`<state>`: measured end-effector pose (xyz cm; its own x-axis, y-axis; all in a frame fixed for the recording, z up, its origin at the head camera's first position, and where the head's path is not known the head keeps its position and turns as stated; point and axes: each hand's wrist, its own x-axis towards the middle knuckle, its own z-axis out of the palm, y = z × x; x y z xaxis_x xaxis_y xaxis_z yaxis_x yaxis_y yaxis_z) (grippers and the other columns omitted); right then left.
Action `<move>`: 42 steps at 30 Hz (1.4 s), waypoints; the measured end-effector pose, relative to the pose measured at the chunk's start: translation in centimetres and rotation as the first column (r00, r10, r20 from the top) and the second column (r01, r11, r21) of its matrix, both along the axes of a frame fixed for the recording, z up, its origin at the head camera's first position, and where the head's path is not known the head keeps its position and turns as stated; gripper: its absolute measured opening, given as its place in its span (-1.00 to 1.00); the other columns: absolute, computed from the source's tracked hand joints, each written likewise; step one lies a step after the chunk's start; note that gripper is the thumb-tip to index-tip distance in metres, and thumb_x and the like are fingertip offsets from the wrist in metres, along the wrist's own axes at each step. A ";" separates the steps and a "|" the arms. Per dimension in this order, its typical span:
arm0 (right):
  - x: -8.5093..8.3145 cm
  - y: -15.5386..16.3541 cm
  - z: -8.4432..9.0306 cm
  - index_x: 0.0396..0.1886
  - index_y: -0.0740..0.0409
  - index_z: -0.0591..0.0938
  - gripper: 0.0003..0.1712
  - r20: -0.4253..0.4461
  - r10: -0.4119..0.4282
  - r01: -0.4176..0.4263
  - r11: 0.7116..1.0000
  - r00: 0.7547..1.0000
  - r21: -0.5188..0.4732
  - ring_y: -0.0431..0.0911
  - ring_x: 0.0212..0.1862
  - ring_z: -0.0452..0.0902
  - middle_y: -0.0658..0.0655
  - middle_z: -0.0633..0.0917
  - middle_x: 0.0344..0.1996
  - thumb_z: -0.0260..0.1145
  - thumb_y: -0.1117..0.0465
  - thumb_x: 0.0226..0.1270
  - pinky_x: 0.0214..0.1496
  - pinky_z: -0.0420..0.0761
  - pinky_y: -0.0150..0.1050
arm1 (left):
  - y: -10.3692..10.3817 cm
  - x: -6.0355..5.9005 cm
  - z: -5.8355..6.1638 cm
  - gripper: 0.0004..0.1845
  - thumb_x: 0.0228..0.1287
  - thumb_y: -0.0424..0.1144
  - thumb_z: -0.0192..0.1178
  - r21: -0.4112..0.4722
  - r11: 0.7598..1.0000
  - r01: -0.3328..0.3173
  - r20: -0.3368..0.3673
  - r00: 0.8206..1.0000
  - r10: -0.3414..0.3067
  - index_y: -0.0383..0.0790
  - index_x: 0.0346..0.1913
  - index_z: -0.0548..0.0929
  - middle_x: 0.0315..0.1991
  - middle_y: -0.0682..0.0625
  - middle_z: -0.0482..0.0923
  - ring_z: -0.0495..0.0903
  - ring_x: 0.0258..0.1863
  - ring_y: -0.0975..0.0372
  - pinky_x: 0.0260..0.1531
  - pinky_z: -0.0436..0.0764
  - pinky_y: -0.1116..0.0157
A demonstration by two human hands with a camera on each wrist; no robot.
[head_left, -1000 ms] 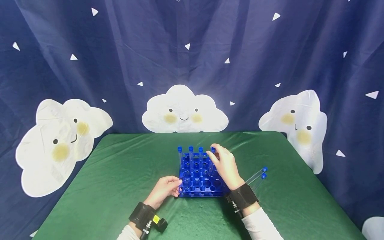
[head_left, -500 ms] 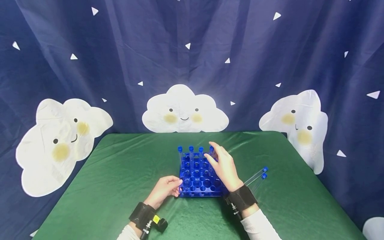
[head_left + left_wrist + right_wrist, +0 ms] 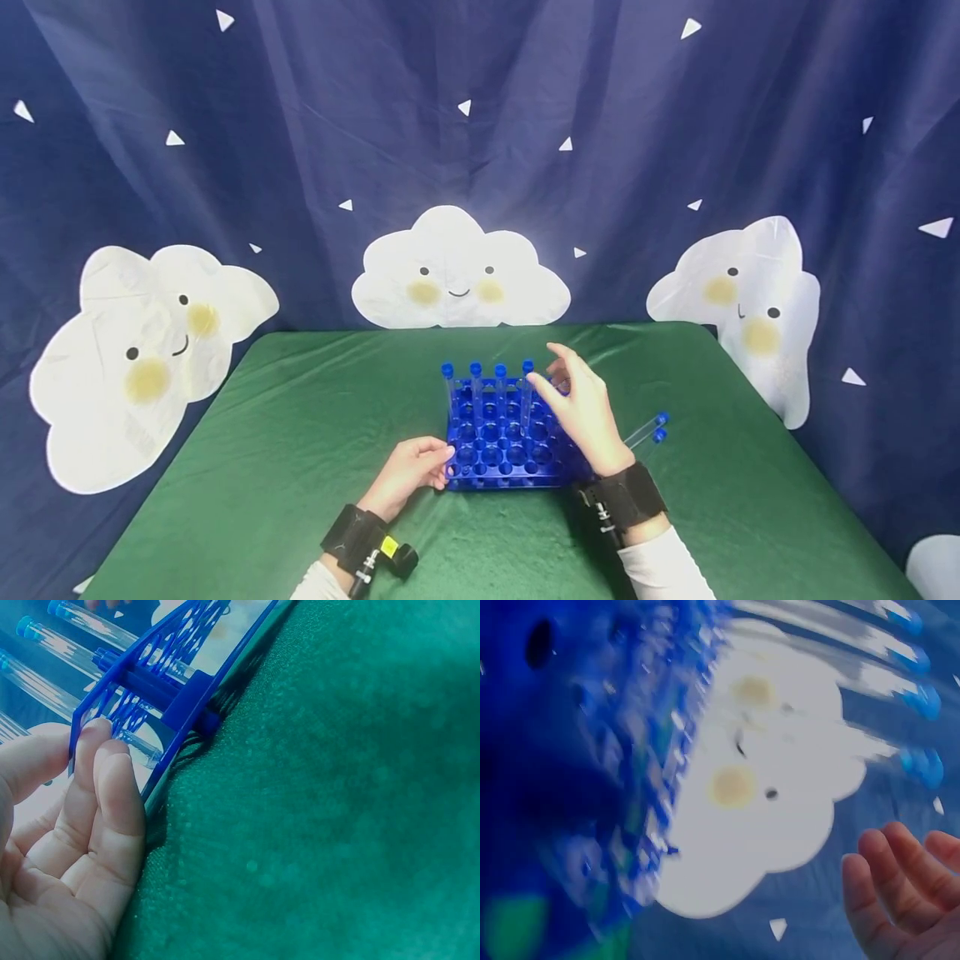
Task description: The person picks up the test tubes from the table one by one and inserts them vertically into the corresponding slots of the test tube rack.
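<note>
Fingers (image 3: 105, 787) of left hand (image 3: 408, 473) grip the near-left corner of one blue rack (image 3: 501, 446) on the green counter (image 3: 300, 433). Right hand (image 3: 588, 412) hovers over the rack, fingers apart, holding nothing. Four capped tubes (image 3: 487, 387) stand in the back row. Two tubes (image 3: 647, 431) lie right of the rack.

1 rack (image 3: 495, 450), 4 standing tubes (image 3: 476, 385), 2 lying tubes (image 3: 647, 432).
</note>
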<state>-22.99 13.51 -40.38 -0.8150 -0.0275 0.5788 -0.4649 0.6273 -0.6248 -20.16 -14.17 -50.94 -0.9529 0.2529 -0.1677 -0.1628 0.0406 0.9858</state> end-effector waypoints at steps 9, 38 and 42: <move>0.0 6.4 2.1 0.09 0.11 0.61 -0.55 0.083 -0.231 0.237 0.969 0.969 -0.077 -0.01 -0.15 0.67 0.18 0.76 -0.21 0.24 -0.08 0.39 -0.13 0.57 -0.26 | -0.1 0.0 0.3 -0.67 0.28 -0.16 0.28 0.006 1.000 0.003 0.001 1.000 -0.003 -0.42 -0.14 0.59 -0.53 0.04 0.60 0.56 -0.58 0.29 -0.50 0.66 0.38; 0.0 16.7 -2.3 -0.52 0.30 0.52 -0.44 0.753 -0.233 0.210 0.969 0.616 0.128 -0.17 -0.64 0.54 0.04 0.61 -0.75 0.16 -0.13 0.39 -0.52 0.64 -0.29 | -0.1 -0.1 0.0 -0.63 0.27 -0.14 0.28 0.008 1.000 0.004 0.000 1.000 -0.004 -0.44 -0.11 0.58 -0.51 0.02 0.61 0.57 -0.57 0.28 -0.49 0.67 0.37; -0.1 16.7 -3.6 -0.68 0.21 0.47 -0.44 0.752 -0.255 0.194 0.966 0.608 0.170 -0.15 -0.70 0.46 0.02 0.51 -0.80 0.19 -0.11 0.35 -0.59 0.52 -0.31 | -0.1 0.0 0.0 -0.65 0.27 -0.14 0.28 0.009 1.000 0.004 0.002 1.000 -0.004 -0.43 -0.12 0.58 -0.52 0.04 0.61 0.57 -0.57 0.28 -0.50 0.67 0.37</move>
<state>-23.12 30.25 -44.00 -0.9463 0.2059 -0.2493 0.3206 0.6978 -0.6406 -20.18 -14.28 -50.92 -0.9514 0.2583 -0.1677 -0.1648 0.0328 0.9858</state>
